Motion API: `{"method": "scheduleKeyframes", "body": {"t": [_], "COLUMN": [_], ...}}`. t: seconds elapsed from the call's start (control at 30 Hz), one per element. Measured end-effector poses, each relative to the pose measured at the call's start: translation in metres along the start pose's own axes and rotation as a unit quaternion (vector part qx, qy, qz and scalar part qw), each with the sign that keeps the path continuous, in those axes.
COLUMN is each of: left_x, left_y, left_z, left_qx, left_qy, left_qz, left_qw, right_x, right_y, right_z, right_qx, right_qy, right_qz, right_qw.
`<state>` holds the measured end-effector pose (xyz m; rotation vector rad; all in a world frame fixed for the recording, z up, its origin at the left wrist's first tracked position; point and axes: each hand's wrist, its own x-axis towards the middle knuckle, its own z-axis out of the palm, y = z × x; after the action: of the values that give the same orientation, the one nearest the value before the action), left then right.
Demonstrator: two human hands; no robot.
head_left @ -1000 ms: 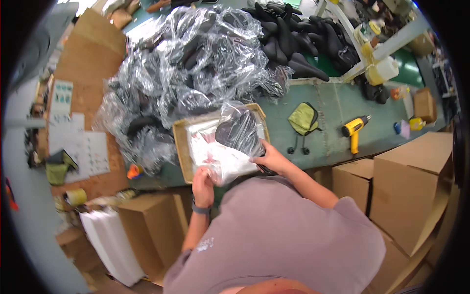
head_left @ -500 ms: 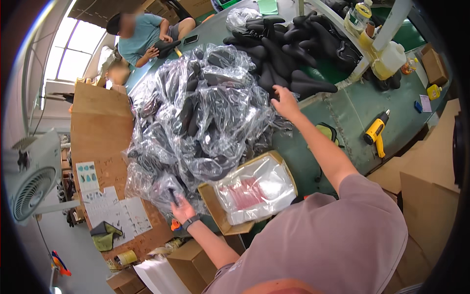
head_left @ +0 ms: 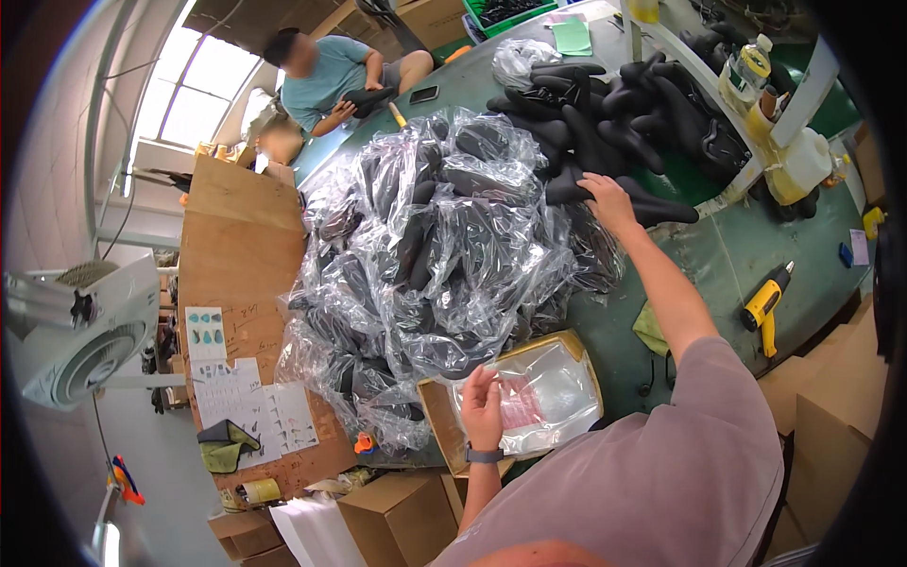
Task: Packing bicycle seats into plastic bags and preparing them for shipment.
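At the far right of the pile, my right hand (head_left: 609,205) has its fingers closed over a black bicycle saddle (head_left: 652,207), one of several unwrapped ones. My left hand (head_left: 482,413) is above the near-left part of an open cardboard box (head_left: 438,422). Its fingers are half bent and somewhat apart, and no object shows in them. Inside the box lies a stack of clear plastic bags (head_left: 557,389) with red print. A large heap of saddles in clear plastic (head_left: 444,236) covers the table just beyond the box.
Loose black saddles (head_left: 586,123) crowd the back of the green table (head_left: 727,246). A yellow heat gun (head_left: 767,307) lies at the right, near a metal rack post (head_left: 817,90). Across the table a person (head_left: 331,80) handles a saddle. A fan (head_left: 90,331) stands left.
My left hand has left the bagged saddle at the heap's near-left edge and moved right, over the box. My right hand has come down onto an unwrapped saddle. The view has shifted.
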<state>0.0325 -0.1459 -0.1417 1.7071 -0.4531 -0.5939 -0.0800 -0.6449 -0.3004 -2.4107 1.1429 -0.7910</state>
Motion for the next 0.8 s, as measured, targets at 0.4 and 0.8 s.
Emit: {"method": "scheduleKeyframes", "body": {"t": [0.4, 0.8], "left_x": [-0.045, -0.169], "left_y": [0.081, 0.012], "left_z": [0.086, 0.076], "left_qx": [0.195, 0.090], "left_qy": [-0.153, -0.193], "left_qz": [0.354, 0.216], "left_qw": [0.902, 0.953], "right_x": [-0.183, -0.386], "right_y": [-0.122, -0.252], "right_z": [-0.325, -0.236], "right_qx": [0.516, 0.763], "right_qy": [-0.065, -0.213], "right_qz": [0.066, 0.318], "right_qw": [0.851, 0.520]}}
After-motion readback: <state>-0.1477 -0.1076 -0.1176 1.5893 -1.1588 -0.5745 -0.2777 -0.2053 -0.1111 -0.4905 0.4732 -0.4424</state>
